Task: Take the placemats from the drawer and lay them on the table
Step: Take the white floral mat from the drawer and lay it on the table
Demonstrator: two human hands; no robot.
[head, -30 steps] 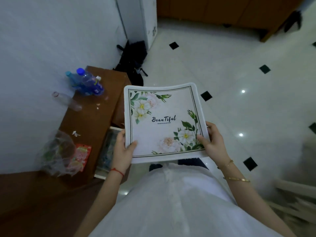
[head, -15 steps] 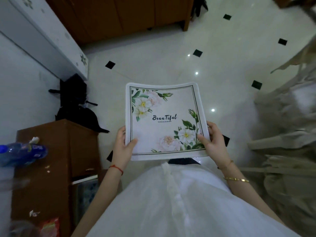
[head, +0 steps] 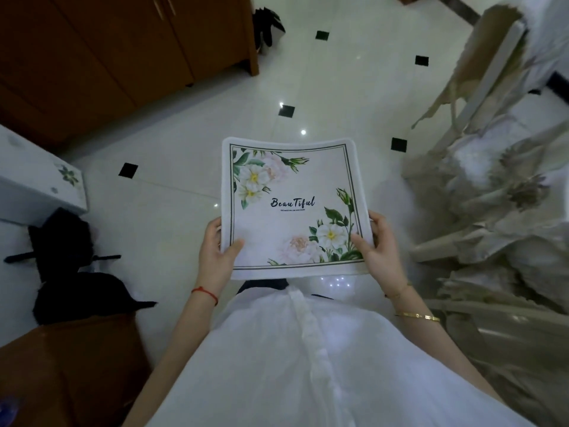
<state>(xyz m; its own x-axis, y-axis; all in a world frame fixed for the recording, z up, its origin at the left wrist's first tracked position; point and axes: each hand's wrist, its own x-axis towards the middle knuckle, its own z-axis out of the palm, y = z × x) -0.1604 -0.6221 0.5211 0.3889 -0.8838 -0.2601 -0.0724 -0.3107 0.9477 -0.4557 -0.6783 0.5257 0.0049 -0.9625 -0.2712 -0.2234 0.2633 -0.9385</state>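
- Here, a person in a white garment is holding a square placemat [head: 292,208] flat out in front of the body, above the white tiled floor [head: 338,87] with small black diamond insets.
- The left hand [head: 215,257] is gripping the mat's near left edge, thumb lying on top and fingers curling underneath.
- The right hand [head: 380,245] is gripping the near right edge the same way, thumb resting on the printed flowers.
- The mat is showing green-and-white blossoms, a dark border line and the word "Beautiful".
- A brown wooden cabinet [head: 107,57] is standing at the upper left, and a black bag [head: 67,263] is lying on the floor at the left.
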